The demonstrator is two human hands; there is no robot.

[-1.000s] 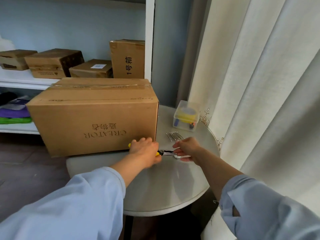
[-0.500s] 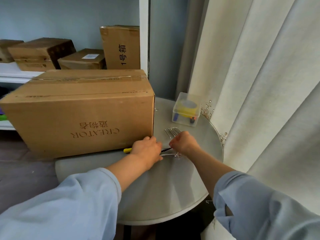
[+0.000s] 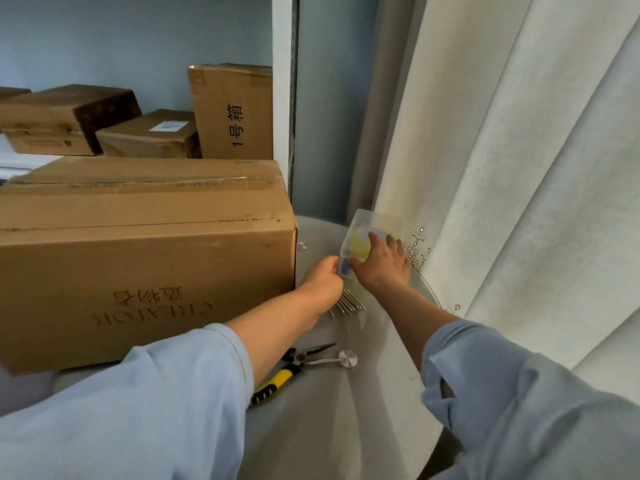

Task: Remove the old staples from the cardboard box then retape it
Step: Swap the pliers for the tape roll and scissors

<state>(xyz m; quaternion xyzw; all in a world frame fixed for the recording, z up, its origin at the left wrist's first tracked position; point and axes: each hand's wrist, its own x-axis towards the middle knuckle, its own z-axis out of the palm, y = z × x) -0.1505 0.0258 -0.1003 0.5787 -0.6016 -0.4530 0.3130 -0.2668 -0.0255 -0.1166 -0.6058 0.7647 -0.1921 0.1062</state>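
A large brown cardboard box (image 3: 145,258) with tape along its top seam stands on the left of the round white table (image 3: 346,427). At the table's far right a clear plastic box (image 3: 377,225) with yellow contents is tilted. My right hand (image 3: 381,263) grips it from the front, fingers over its top. My left hand (image 3: 322,277) holds its lower left corner. A row of pulled staples (image 3: 348,302) lies just below my hands. Yellow-handled pliers (image 3: 287,370) lie on the table under my left forearm, beside a small metal tool with a round end (image 3: 341,359).
A white curtain (image 3: 502,202) hangs close along the table's right edge. Behind the big box, a white shelf (image 3: 20,161) holds several smaller cardboard boxes (image 3: 145,136). A white upright frame (image 3: 282,81) stands at the back.
Both hands let go of the pliers and the small metal tool, which now lie on the table. Both hands moved up and right to the clear plastic box and tilted it.
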